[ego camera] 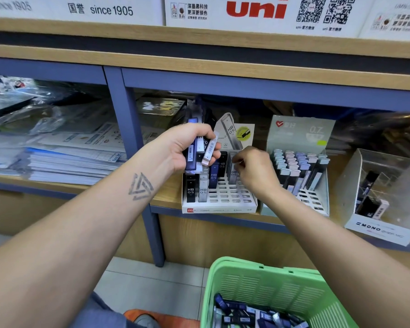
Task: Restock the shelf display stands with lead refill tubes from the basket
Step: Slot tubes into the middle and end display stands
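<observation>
Curled tight, my left hand [187,147] grips a bundle of flat plastic lead refill tubes [200,150]; my right hand [253,169] pinches one tube [233,172] standing in the slotted white stand [219,204].

Stationery shop: branded display stands [219,185], uni signage [256,8].

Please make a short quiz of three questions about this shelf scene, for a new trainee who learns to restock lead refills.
1. True or false: the left hand grips several lead refill tubes at once.
2. Which stand is the right hand working over? A) the white HB 0.5 stand B) the 0.7 stand C) the clear MONO stand
3. Fill in: the green basket sits ____ the shelf, with more tubes inside.

Key: 1 true; 2 A; 3 below.
</observation>
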The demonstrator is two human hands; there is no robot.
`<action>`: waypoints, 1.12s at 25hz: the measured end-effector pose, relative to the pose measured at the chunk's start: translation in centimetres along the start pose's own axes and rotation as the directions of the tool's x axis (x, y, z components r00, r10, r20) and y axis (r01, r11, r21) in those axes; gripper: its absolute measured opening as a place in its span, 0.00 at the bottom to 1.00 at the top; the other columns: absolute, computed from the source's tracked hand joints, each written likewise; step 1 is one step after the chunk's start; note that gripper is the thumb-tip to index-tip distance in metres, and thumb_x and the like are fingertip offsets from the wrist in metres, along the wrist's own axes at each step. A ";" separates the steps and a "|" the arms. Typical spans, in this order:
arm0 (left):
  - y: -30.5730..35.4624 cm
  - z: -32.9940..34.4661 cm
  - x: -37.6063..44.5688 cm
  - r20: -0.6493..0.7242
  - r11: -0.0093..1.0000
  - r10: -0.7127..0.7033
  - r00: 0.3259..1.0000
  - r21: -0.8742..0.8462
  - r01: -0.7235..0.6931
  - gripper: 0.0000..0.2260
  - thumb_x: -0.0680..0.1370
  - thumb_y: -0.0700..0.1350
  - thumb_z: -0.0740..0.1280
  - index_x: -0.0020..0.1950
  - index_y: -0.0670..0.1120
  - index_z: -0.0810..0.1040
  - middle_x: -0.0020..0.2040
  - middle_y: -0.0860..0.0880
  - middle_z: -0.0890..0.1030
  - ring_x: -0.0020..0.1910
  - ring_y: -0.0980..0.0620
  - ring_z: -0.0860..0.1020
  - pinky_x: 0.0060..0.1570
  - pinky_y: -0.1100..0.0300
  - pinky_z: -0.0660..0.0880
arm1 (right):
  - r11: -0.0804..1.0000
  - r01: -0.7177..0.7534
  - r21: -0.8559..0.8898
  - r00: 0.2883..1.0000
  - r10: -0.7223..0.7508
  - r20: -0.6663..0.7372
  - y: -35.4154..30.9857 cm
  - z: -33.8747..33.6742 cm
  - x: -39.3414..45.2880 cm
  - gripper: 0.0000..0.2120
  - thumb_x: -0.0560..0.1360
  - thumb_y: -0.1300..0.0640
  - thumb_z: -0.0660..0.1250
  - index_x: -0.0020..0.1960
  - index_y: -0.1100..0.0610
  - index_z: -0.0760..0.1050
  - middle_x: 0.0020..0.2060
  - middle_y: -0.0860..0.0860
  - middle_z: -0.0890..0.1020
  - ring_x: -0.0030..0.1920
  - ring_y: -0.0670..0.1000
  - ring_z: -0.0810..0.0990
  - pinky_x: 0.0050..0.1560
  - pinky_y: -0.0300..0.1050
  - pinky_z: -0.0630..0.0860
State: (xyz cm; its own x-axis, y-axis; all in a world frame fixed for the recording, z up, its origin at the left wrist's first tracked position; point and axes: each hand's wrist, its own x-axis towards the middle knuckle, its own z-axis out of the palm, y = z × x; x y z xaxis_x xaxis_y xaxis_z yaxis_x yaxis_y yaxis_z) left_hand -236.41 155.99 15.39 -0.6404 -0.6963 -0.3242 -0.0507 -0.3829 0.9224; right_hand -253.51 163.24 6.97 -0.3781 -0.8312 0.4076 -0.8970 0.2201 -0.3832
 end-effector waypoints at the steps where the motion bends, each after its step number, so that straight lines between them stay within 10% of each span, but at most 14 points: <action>1: -0.1 0.0 0.0 0.001 1.000 0.001 1.000 0.003 -0.001 0.07 0.77 0.37 0.64 0.51 0.35 0.77 0.36 0.40 0.82 0.31 0.47 0.81 0.29 0.60 0.78 | 1.000 0.000 -0.006 1.000 0.000 -0.002 -0.1 0.2 0.1 0.12 0.75 0.69 0.68 0.55 0.60 0.84 0.53 0.56 0.82 0.52 0.58 0.82 0.53 0.51 0.80; 7: -0.6 -0.3 -0.3 0.056 0.997 -0.046 0.997 0.072 0.042 0.06 0.78 0.37 0.64 0.47 0.35 0.78 0.35 0.41 0.83 0.30 0.48 0.81 0.28 0.60 0.77 | 0.976 -0.053 0.213 0.993 0.074 -0.090 -1.2 -1.2 0.2 0.12 0.78 0.64 0.67 0.57 0.56 0.84 0.55 0.53 0.84 0.51 0.54 0.82 0.51 0.48 0.79; 10: -1.0 -0.2 -0.6 0.095 0.993 -0.080 0.992 0.099 0.070 0.06 0.78 0.37 0.64 0.46 0.35 0.79 0.38 0.41 0.83 0.31 0.48 0.81 0.26 0.61 0.76 | 0.458 -0.259 0.851 0.959 0.225 0.170 -3.0 -3.5 0.4 0.08 0.80 0.61 0.67 0.57 0.57 0.82 0.45 0.52 0.86 0.41 0.49 0.82 0.40 0.44 0.77; 12: -1.2 0.2 -0.6 0.102 0.991 -0.095 0.990 0.107 0.084 0.06 0.77 0.37 0.64 0.48 0.35 0.79 0.40 0.40 0.83 0.32 0.47 0.81 0.25 0.61 0.76 | 0.269 -0.349 0.898 0.934 0.182 0.308 -3.4 -4.3 0.4 0.05 0.78 0.59 0.70 0.53 0.58 0.82 0.41 0.53 0.85 0.40 0.50 0.82 0.42 0.44 0.76; 18: -1.3 0.5 -0.3 0.074 0.992 -0.097 0.993 0.085 0.091 0.06 0.77 0.36 0.63 0.47 0.36 0.79 0.36 0.39 0.82 0.29 0.47 0.81 0.25 0.62 0.76 | 0.358 -0.434 0.827 0.900 0.139 0.412 -3.3 -4.5 -0.2 0.11 0.72 0.70 0.73 0.53 0.62 0.81 0.42 0.55 0.86 0.39 0.50 0.84 0.40 0.41 0.77; 28: -1.1 0.6 0.0 0.041 0.989 -0.128 0.991 0.083 0.124 0.05 0.77 0.36 0.65 0.45 0.34 0.79 0.35 0.41 0.81 0.30 0.49 0.80 0.29 0.61 0.78 | 0.134 -0.458 0.879 0.889 0.086 0.450 -2.1 -7.0 -0.4 0.07 0.76 0.73 0.67 0.50 0.66 0.80 0.40 0.60 0.85 0.40 0.54 0.86 0.45 0.42 0.84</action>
State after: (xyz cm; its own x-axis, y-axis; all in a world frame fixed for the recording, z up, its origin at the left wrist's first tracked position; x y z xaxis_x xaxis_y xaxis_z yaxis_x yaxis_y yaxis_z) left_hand -236.81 156.80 14.47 -0.6598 -0.6160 -0.4305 -0.1932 -0.4146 0.8893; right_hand -253.03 166.69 13.39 -0.3101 -0.9497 -0.0440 0.2541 -0.0382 -0.9664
